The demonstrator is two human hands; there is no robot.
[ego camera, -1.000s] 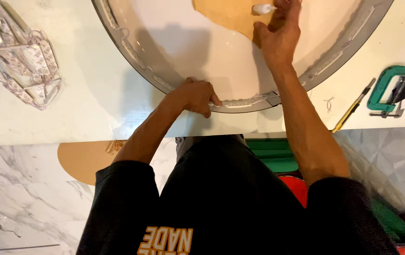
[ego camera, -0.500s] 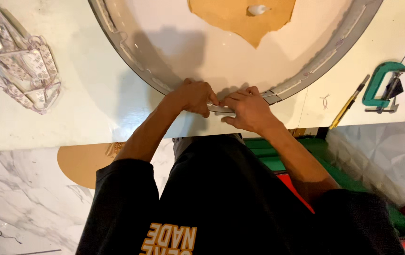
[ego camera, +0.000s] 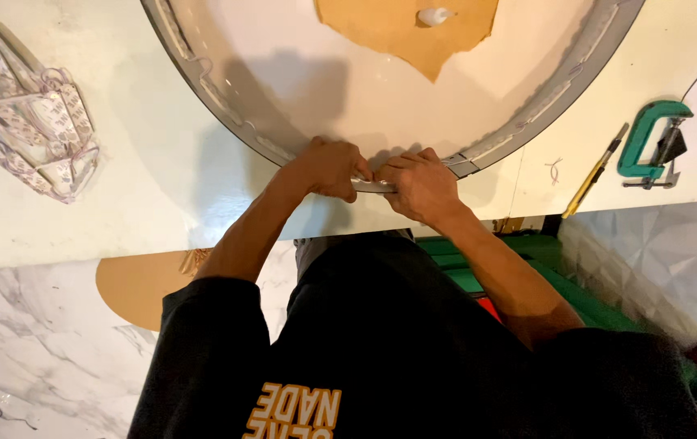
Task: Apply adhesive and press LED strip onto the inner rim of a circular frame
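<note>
A large round frame with a grey metal rim (ego camera: 226,122) lies on the white worktable (ego camera: 121,203). My left hand (ego camera: 328,169) and my right hand (ego camera: 420,183) meet at the nearest point of the rim, fingers curled and pinching the rim strip between them. Inside the ring lies a tan sheet (ego camera: 405,28) with a small white bottle (ego camera: 434,15) on it.
A pile of clear strips (ego camera: 27,122) lies at the table's left. At the right are a yellow-handled knife (ego camera: 596,172) and a green C-clamp (ego camera: 649,140). Below the table edge are a tan board (ego camera: 133,284), a marble floor and green crates (ego camera: 527,260).
My right hand came back from the white bottle on the tan sheet to the near rim and now grips it next to my left hand, which stayed put.
</note>
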